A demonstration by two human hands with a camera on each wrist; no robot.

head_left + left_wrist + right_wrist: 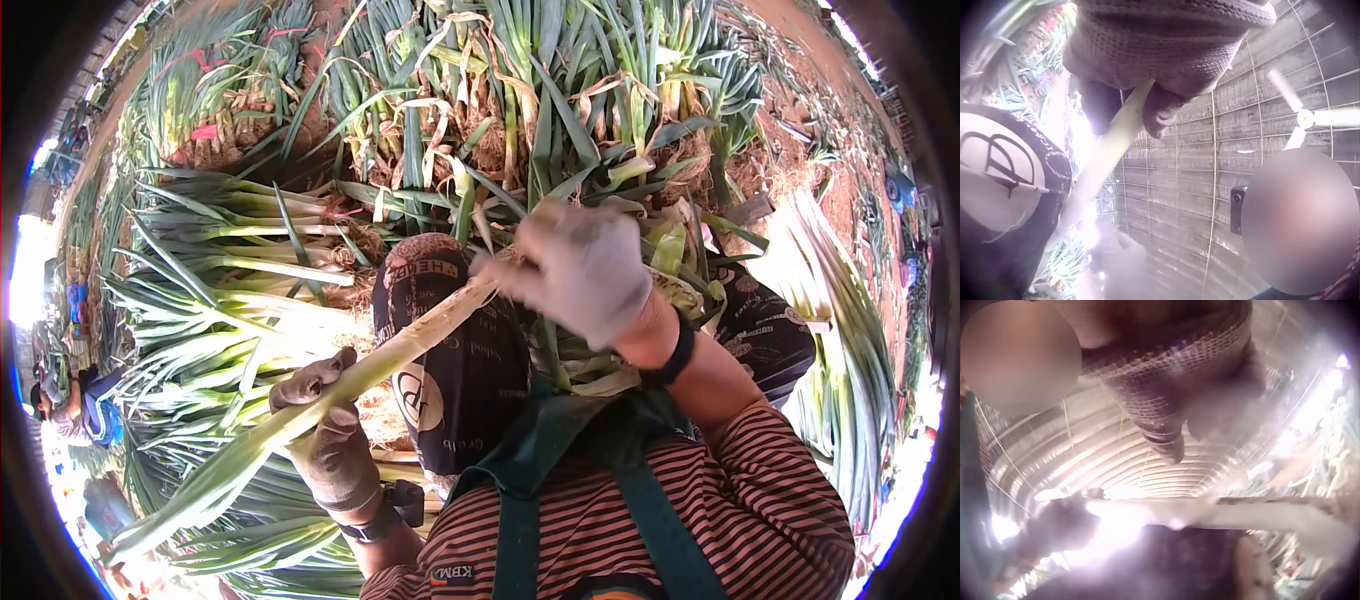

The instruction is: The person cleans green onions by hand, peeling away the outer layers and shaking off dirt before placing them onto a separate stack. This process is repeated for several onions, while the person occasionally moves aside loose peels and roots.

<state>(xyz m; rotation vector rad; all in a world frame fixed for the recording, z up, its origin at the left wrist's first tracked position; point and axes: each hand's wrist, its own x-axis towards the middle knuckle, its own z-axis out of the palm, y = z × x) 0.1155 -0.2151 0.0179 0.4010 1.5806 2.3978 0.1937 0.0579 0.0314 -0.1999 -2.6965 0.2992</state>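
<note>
A long green onion (400,345) runs diagonally across the lap, its pale root end up by the right hand and its leaves down at the left. My gloved left hand (330,435) grips it partway along, fingers and thumb round the stalk. In the left wrist view the stalk (1107,153) comes out from under the glove (1154,50). My gloved right hand (585,265), blurred, is bent over the root end. In the right wrist view the thumb shows above the pale stalk (1254,515); I cannot tell whether the fingers pinch anything.
Green onions (230,300) lie stacked at the left. Several upright bundles (490,90) with roots stand in front. Another pile (845,370) lies at the right. Trimmed leaves (665,250) lie between the patterned trouser legs (450,350).
</note>
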